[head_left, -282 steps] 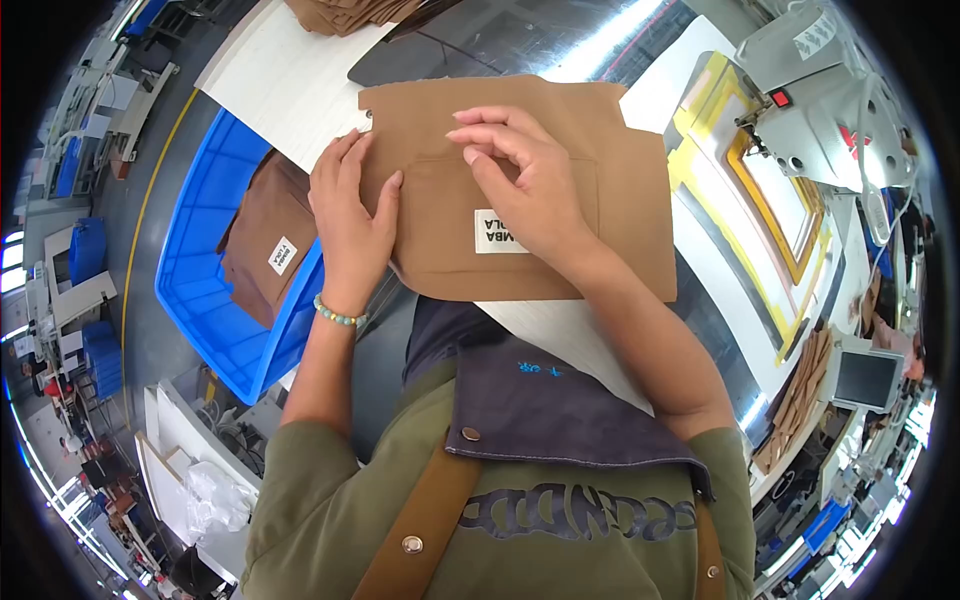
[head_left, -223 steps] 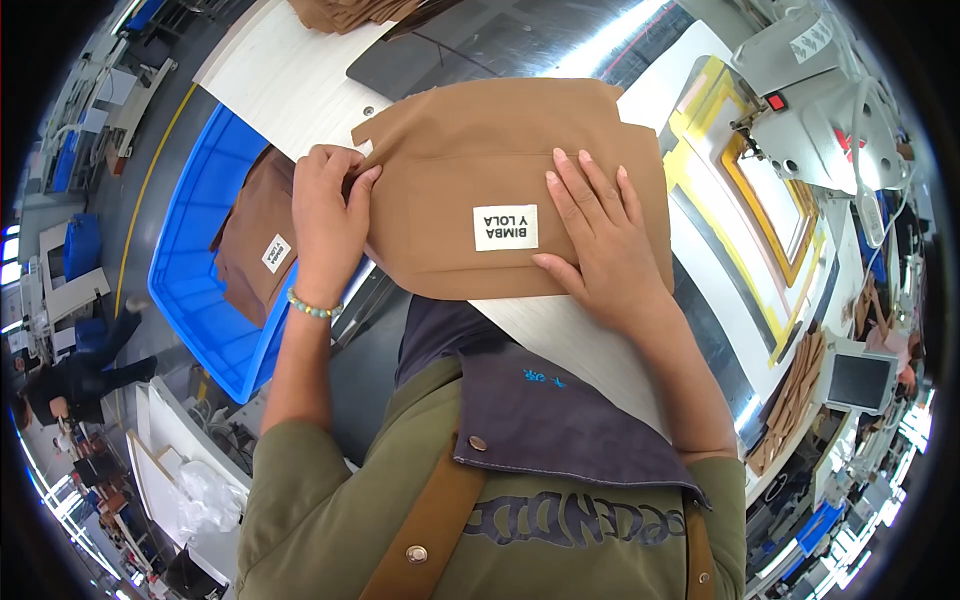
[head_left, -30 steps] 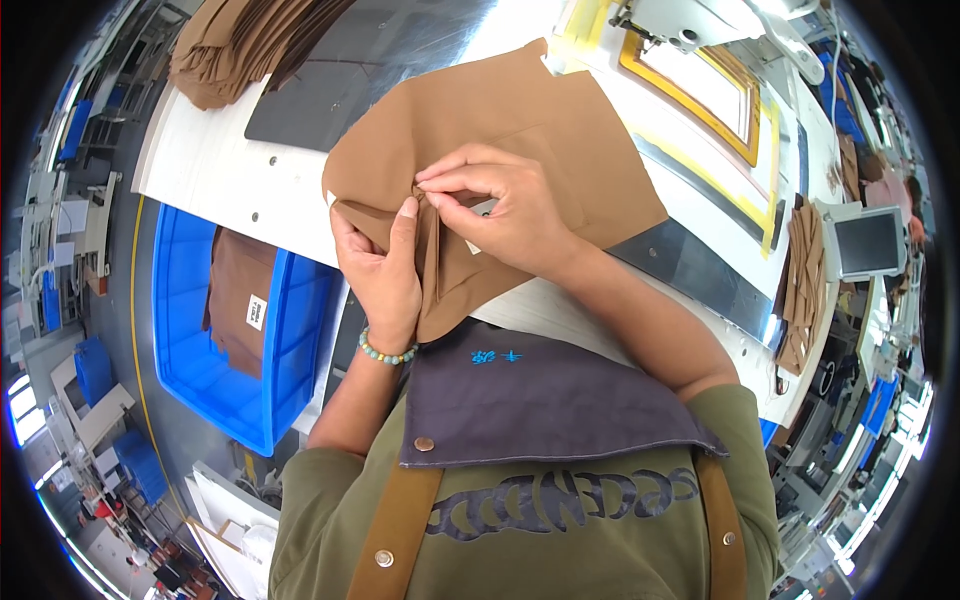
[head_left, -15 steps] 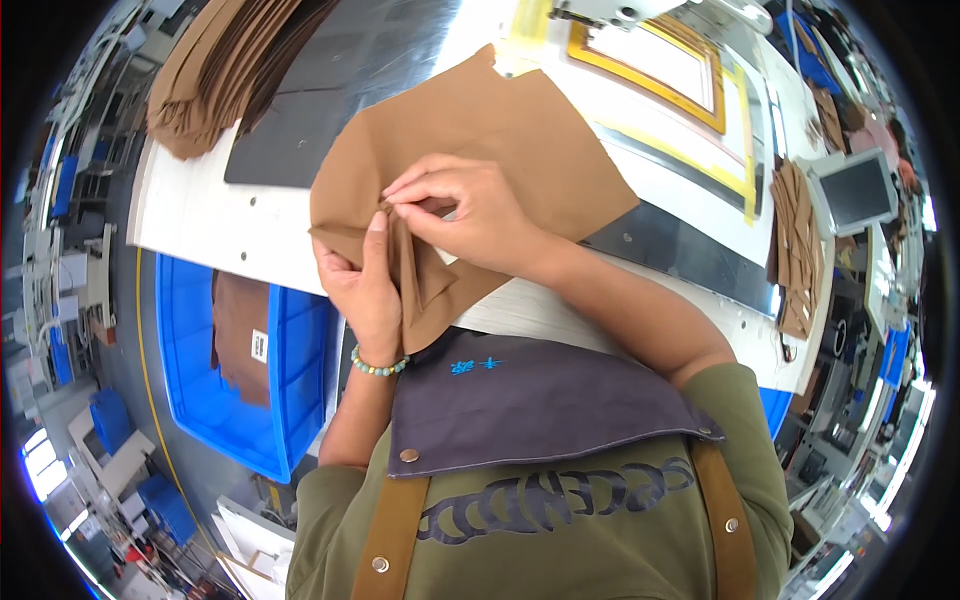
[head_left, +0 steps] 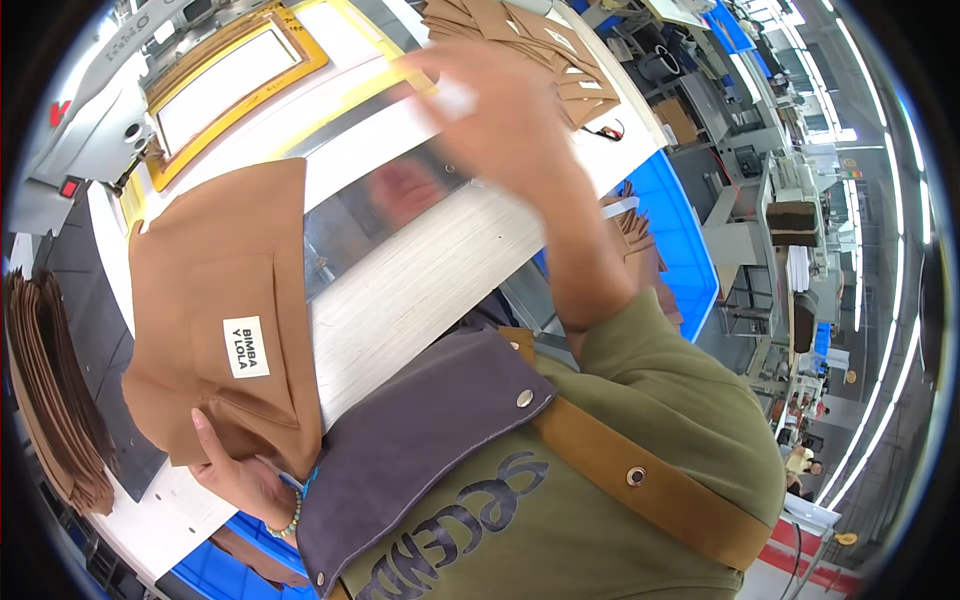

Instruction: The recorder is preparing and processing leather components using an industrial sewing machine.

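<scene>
My left hand (head_left: 232,478) grips the lower left part of a brown fabric piece (head_left: 205,290), thumb on its upper face, other fingers hidden. The piece bears a white printed label (head_left: 245,347) and has a folded crease near my thumb. My right hand (head_left: 480,110) is raised and smeared by motion over the table's upper right, near brown cut pieces (head_left: 520,25) with small white labels. Its finger shape is unclear. A small dark tool or cord (head_left: 604,133) lies by those pieces.
Sewing machine head (head_left: 100,140) at upper left beside a yellow frame (head_left: 167,175) on white templates. Stacked brown fabric (head_left: 55,390) lies left. Blue bins (head_left: 690,250) sit below the table (head_left: 410,320) edges. Machines and people (head_left: 800,462) are in the background at right.
The view has swung rightward. My right hand has let go of the fabric and moved away to the upper right; my left hand still grips it, with the label now uncovered.
</scene>
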`<state>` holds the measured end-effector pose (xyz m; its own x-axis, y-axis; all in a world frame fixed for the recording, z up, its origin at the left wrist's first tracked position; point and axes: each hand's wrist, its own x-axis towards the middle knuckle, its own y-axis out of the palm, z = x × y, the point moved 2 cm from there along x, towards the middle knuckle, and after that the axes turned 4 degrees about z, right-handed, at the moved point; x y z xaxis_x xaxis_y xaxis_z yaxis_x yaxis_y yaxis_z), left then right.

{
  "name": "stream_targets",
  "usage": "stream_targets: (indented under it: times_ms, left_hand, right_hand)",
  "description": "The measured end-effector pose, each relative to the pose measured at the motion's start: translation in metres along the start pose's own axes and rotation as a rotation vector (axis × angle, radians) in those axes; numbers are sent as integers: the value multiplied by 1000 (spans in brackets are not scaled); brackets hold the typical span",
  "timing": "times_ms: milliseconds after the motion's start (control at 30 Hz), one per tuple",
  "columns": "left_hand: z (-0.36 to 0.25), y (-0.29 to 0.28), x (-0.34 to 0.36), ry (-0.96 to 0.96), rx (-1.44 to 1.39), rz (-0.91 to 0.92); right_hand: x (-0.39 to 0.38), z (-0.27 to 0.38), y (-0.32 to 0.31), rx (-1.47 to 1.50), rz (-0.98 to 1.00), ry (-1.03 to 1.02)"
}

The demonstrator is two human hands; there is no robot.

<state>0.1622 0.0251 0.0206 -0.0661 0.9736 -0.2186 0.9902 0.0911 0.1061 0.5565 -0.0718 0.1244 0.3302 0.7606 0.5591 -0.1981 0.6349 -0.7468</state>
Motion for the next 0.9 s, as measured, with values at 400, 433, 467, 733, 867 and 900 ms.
stream_targets:
  times_ms: [400, 433, 467, 733, 867, 900]
  left_hand:
    - [12, 47, -16, 83, 103, 175]
    - [14, 45, -18, 94, 73, 193]
    - [13, 42, -19, 96, 81, 171]
    - [17, 33, -21, 128, 100, 209]
    - [10, 45, -23, 143, 35, 176]
    - [13, 47, -23, 143, 39, 181]
  right_hand:
    - [-169, -235, -95, -687, 286, 537]
    - [-170, -235, -95, -716, 300, 509]
    - [-176, -249, -98, -719, 299, 531]
    - [-155, -223, -124, -504, 247, 745]
    - [-102, -99, -85, 98, 61, 661]
    - [-90, -53, -70, 169, 92, 682]
